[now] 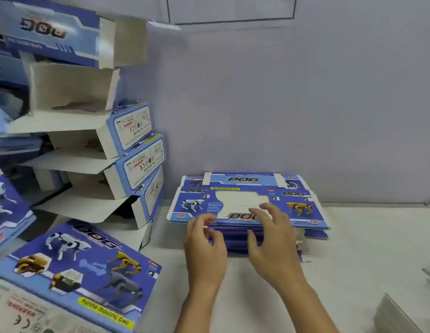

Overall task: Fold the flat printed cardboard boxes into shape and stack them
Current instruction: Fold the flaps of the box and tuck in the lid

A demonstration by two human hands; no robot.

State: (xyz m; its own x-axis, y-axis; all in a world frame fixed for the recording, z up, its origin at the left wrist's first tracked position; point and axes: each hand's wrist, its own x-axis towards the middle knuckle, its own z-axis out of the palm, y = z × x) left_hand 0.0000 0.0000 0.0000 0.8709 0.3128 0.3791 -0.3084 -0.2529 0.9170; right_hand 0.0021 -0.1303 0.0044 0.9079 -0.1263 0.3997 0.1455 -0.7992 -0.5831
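Head view: both hands (240,239) at flat-box pile (305,212)

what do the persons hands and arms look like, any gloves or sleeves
Both hands are bare: the left hand and the right hand show no gloves, rings or watch. The forearms are bare too, with no sleeves visible down to the bottom edge of the head view. No markings show.
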